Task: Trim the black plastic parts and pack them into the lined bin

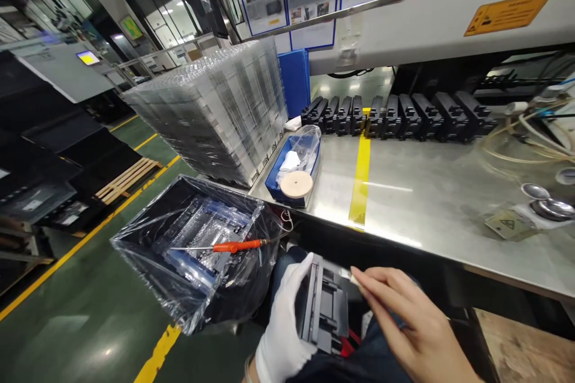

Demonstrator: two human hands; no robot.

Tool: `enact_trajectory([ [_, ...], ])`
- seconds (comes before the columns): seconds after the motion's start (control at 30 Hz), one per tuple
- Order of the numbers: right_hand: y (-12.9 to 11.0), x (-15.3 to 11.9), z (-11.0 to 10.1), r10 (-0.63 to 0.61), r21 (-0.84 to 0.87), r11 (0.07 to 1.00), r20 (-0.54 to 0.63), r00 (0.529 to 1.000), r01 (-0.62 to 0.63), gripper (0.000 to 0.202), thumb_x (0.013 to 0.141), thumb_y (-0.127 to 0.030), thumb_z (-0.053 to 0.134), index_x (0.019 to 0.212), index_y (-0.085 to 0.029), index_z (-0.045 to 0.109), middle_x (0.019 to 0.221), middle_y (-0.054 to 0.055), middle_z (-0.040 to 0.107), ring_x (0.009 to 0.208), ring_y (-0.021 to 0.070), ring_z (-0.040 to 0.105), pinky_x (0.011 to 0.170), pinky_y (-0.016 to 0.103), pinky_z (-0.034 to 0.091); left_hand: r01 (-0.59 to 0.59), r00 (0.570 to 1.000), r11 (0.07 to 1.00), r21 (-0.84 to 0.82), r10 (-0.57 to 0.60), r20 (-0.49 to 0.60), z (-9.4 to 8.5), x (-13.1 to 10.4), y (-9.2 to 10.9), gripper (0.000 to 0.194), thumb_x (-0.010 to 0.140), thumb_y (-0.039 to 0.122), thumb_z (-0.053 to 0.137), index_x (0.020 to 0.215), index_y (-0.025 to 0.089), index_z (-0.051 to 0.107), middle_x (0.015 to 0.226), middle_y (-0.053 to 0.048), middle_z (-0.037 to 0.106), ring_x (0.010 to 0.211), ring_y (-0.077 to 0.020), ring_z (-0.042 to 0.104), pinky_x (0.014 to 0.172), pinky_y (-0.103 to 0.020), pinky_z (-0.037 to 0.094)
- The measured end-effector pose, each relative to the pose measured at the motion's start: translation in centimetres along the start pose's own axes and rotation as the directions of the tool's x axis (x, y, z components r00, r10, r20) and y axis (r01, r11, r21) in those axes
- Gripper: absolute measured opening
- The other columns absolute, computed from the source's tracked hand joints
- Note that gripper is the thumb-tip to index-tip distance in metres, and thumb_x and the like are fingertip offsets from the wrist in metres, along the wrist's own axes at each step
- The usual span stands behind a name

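My left hand [285, 323], in a white glove, is wrapped round a black plastic part [326, 311] held over my lap. The part is tilted, with its slotted side showing. My right hand [411, 317] is bare. Its thumb and fingers are pinched together at the upper right edge of the part, on a small pale thing [354, 279] too small to name. Something red [350, 344] shows below the part, mostly hidden.
An orange tool [238, 246] with a thin metal shaft lies over a plastic-lined bin [188, 251]. A blue box [274, 182] with a round disc [296, 184], a row of black parts [408, 116] and metal dishes [554, 209] are on the steel table [404, 185]. Stacked clear trays [224, 108] stand behind the bin.
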State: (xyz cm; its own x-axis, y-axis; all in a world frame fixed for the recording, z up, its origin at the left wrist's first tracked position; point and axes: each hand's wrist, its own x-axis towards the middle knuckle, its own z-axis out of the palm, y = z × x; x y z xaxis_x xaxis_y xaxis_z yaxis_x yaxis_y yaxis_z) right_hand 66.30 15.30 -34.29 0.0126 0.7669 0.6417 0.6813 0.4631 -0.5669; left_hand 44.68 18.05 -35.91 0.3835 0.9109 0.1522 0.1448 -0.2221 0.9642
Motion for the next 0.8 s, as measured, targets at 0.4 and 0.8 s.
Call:
enact_trajectory([
  [0.4,1.1,-0.2,0.1,0.399,0.336,0.813,0.272,0.876,-0.475,0.034,0.095,-0.049,0.058,0.086,-0.022,0.077,0.072,0.003,0.070,0.065,0.0146,0.068,0.061,0.019,0.056,-0.047,0.997,0.990,0.131,0.038,0.069,-1.9,-1.0,-0.1,0.052,0.093,0.040,0.063,0.144,0.033,0.054,0.144,-0.003,0.060,0.133,-0.0238,0.057,0.121,-0.039,0.037],
  [0.8,-0.8,0.7,0.5,0.329,0.449,0.597,0.619,0.713,-0.665,0.062,0.091,-0.067,0.055,0.056,-0.017,0.065,0.047,-0.001,0.054,0.043,0.0091,0.047,0.043,0.019,0.042,0.429,0.903,0.852,-0.301,-0.395,0.168,-1.0,0.9,2.4,0.036,0.090,0.055,0.062,0.096,0.022,0.076,0.093,-0.005,0.075,0.092,-0.0248,0.070,0.093,-0.043,0.057],
])
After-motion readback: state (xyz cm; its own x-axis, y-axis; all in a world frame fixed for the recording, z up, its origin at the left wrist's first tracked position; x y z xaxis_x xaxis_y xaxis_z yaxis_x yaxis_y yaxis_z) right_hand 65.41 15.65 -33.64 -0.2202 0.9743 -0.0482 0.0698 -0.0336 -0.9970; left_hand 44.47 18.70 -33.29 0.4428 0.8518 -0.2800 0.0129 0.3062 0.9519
